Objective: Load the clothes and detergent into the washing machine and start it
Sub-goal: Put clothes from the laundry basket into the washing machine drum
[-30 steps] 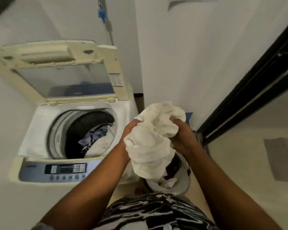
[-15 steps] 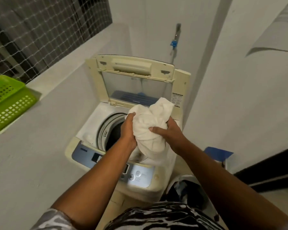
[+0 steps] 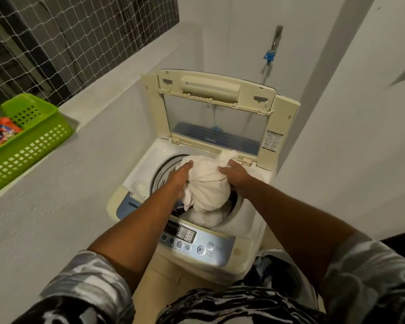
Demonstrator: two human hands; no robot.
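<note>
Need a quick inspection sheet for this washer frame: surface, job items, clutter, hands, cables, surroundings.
Surface: grey ledge left of the washing machine; lid raised.
Job's things: white cloth bundle over the drum opening, clothes under it; orange detergent packet in green basket on the ledge.
Clutter: laundry bin with clothes by the machine, lower right.
Hands: left hand and right hand both hold the bundle; grip closed.
Cables: nothing seen.
Surroundings: netted window upper left; wall tap with blue fitting behind the machine.
</note>
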